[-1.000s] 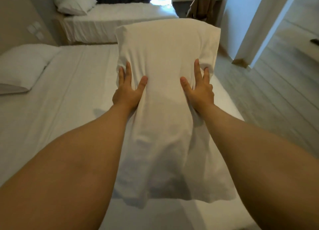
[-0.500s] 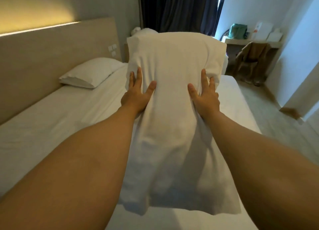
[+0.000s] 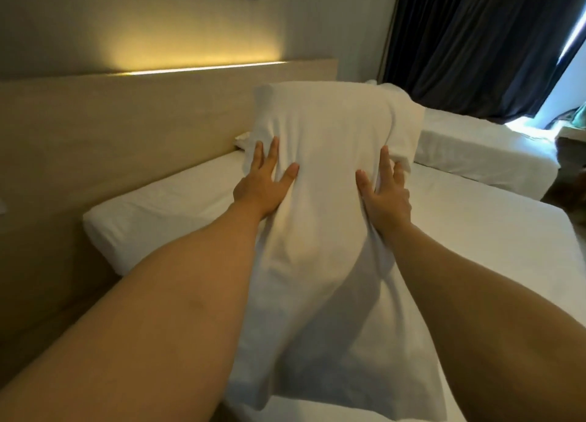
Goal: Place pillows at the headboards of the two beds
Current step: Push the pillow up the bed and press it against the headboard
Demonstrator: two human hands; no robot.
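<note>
I hold a white pillow (image 3: 329, 155) upright in the air over the near bed (image 3: 475, 247), its loose case hanging down between my arms. My left hand (image 3: 263, 184) grips its left side and my right hand (image 3: 383, 193) grips its right side, fingers spread on the cloth. The wooden headboard (image 3: 142, 120) runs along the left, close to the pillow. A corner of another pillow (image 3: 242, 140) peeks out behind the held one, at the headboard. The second bed (image 3: 475, 149) lies further back on the right.
A lit strip glows along the top of the headboard, under a beige wall. Dark curtains (image 3: 475, 41) hang behind the far bed, with bright daylight at the right edge. A strip of floor shows at the far right.
My view has swung left toward the headboard. The pillow, still held in both hands, now hangs nearer the headboard, and the pillow lying on the near bed is almost hidden behind it.
</note>
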